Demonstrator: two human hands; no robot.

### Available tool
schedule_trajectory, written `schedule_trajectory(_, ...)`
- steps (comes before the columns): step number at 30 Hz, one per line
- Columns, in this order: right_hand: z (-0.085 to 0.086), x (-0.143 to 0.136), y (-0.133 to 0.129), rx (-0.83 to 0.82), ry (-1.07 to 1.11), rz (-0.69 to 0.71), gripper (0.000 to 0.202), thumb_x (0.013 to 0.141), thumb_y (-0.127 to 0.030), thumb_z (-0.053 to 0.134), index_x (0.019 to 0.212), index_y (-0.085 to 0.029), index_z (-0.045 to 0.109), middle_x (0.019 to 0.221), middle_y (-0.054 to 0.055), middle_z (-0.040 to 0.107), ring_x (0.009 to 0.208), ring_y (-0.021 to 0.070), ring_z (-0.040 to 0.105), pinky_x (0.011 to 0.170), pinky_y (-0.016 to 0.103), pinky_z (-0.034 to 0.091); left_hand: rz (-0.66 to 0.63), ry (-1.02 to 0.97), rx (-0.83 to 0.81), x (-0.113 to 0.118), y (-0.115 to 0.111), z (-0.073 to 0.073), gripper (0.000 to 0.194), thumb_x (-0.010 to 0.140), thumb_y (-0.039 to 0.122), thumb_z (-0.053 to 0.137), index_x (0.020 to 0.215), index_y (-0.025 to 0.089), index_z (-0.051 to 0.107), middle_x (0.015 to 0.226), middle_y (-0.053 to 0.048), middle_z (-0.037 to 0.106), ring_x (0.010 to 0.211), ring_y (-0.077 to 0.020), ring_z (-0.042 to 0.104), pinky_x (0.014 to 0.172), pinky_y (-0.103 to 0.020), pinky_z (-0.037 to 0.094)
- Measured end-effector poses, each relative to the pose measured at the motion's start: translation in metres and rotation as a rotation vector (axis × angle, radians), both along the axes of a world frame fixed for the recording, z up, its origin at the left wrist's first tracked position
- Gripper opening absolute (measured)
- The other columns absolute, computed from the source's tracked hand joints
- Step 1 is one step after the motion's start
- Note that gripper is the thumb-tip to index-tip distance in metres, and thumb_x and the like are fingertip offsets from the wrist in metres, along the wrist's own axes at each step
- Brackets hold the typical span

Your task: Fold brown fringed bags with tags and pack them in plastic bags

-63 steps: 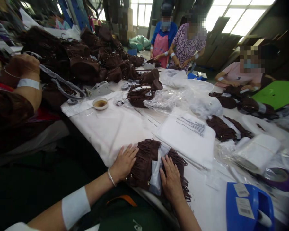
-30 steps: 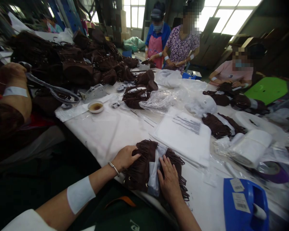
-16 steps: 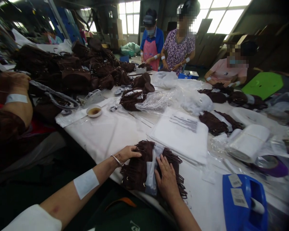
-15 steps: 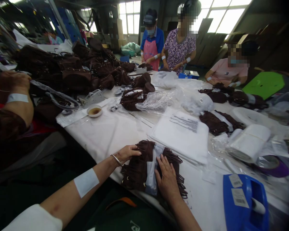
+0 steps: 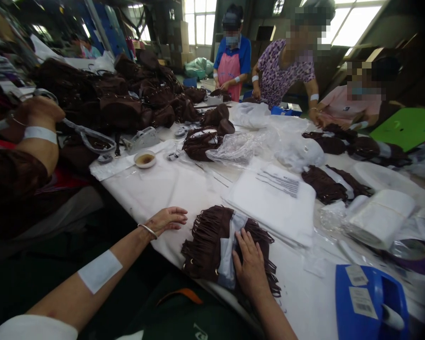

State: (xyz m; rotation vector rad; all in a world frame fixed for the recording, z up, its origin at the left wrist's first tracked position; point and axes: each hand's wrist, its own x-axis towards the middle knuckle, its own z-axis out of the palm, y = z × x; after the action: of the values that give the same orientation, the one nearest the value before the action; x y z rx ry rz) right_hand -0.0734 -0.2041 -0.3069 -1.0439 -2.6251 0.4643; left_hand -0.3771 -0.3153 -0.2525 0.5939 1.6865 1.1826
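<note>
A dark brown fringed bag (image 5: 207, 241) with metal eyelets lies at the table's near edge, a pale wrapping band (image 5: 227, 259) around its middle. My right hand (image 5: 250, 262) rests flat on the band and the bag's right part, fingers spread. Left of the bag, my left hand (image 5: 168, 219) hovers over the white table, holding nothing, its fingers loosely extended and apart from the bag.
Beyond the bag lies a stack of white sheets (image 5: 272, 203). A blue tape dispenser (image 5: 368, 302) stands at the lower right, a small dish (image 5: 145, 159) at the left. Brown bags (image 5: 120, 111) are heaped at the back left. Several people work around the table.
My left hand has come off the bag and moved left. My right hand stays on the band. A person across the table now reaches toward the person at the right.
</note>
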Motion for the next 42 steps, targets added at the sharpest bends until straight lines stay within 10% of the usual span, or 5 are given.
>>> schedule_trajectory(4,0.002,0.000,-0.001,0.007,-0.043,-0.010,0.052,0.090,-0.027,0.036,0.142,-0.025,0.030,0.151,0.001,0.027,0.140,0.0196,0.021,0.112,0.047,0.021,0.015,0.279,0.060,0.015,0.018,0.003,0.033,0.067,0.042,0.071,0.087,0.017,0.065,0.093,-0.006,0.067,0.093,-0.0224,0.060,0.078,-0.031,0.048)
schedule_trajectory(10,-0.002,0.000,0.000,0.033,-0.054,-0.003,0.053,0.090,-0.028,0.037,0.143,-0.025,0.029,0.152,0.002,0.025,0.140,0.0196,0.020,0.113,0.047,0.021,-0.370,0.930,0.110,0.066,0.065,0.004,0.034,0.069,0.048,0.071,0.080,0.016,0.066,0.090,-0.009,0.064,0.095,-0.0270,0.054,0.088,-0.038,0.042)
schedule_trajectory(21,0.001,0.000,-0.001,0.038,-0.052,-0.011,0.053,0.090,-0.030,0.037,0.143,-0.027,0.028,0.152,0.000,0.026,0.140,0.0190,0.022,0.113,0.047,0.019,-0.305,0.596,0.037,0.073,0.078,0.002,0.009,0.063,0.020,0.062,0.071,0.016,0.060,0.062,0.003,0.060,0.058,-0.0126,0.055,0.051,-0.021,0.039)
schedule_trajectory(34,0.004,-0.001,-0.001,0.033,-0.071,-0.015,0.053,0.090,-0.028,0.036,0.143,-0.026,0.028,0.152,0.000,0.025,0.140,0.0177,0.020,0.113,0.046,0.018,0.055,0.621,0.097,0.017,0.037,0.006,0.013,0.064,0.017,0.054,0.075,0.017,0.061,0.078,-0.003,0.065,0.079,-0.0194,0.060,0.079,-0.034,0.048)
schedule_trajectory(42,0.004,-0.001,-0.002,0.050,-0.084,-0.012,0.052,0.091,-0.027,0.036,0.142,-0.025,0.030,0.152,0.001,0.025,0.140,0.0177,0.020,0.113,0.046,0.018,-0.279,1.097,0.217,0.078,0.068,0.004,0.014,0.070,0.019,0.064,0.084,0.019,0.064,0.101,-0.006,0.061,0.106,-0.0246,0.049,0.097,-0.041,0.039)
